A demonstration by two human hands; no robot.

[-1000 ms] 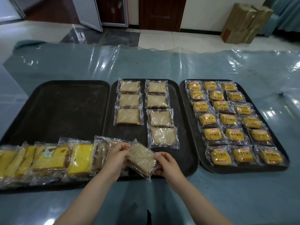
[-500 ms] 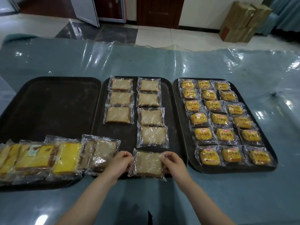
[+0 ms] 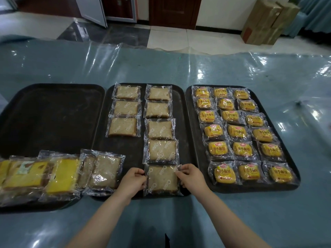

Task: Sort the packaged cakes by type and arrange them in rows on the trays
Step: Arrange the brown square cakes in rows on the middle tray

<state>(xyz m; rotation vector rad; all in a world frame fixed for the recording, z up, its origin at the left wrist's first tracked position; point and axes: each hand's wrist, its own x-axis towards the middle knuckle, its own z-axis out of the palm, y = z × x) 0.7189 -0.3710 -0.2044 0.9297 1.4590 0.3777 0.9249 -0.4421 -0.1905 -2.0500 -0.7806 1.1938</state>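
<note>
Lying flat at the near end of the middle tray, the pale brown packaged cake is pinched at both side edges of its wrapper: the left hand holds the left edge and the right hand holds the right edge, each between the thumb and curled fingers. The cake is therefore placed between the two hands, touching both, directly below the other four cakes of the right column, so it makes the fifth of that row.

The left column on the same tray is seen with only three cakes, and bare tray surface is left near it. Two more pale brown cakes lie slanted at the near left corner of this tray, leaning on the pile of yellow sliced cakes that is heaped on the near edge of the left tray. This tray is otherwise not filled.

The right tray is filled with small yellow buns in three columns, and this type is judged as finished. About half of the work is judged as done; the brown left column and all the yellow slices are still to be arranged.
</note>
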